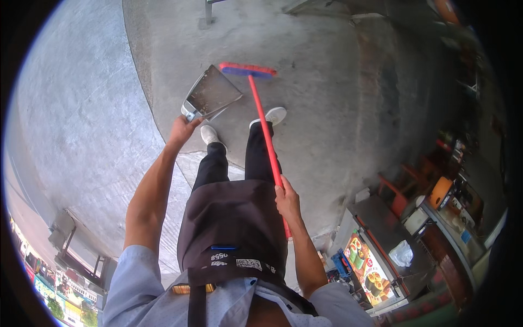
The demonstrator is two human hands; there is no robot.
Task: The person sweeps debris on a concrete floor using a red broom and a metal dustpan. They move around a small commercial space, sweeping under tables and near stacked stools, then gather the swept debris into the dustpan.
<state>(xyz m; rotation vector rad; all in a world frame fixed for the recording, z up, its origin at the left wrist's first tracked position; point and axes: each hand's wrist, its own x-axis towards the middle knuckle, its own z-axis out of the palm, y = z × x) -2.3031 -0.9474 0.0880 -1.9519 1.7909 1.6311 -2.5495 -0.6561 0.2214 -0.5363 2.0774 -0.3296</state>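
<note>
My left hand (186,130) grips the top end of a metal dustpan (213,90), whose inside is brown and stained. My right hand (288,202) is closed around the red handle (263,122) of a push broom, near the handle's end. The broom head (247,70), with a blue block and red bristles, is ahead of me at the concrete floor, just right of the dustpan's front corner. Specks show on the dustpan's surface, too small to name.
Grey concrete floor (318,114) spreads around my white shoes (210,135). A food cart (378,245) with a picture panel stands at the lower right, a plastic bag (401,253) on its dark top. Red wooden stools (394,194) are beyond it. A metal leg (208,14) stands at the top.
</note>
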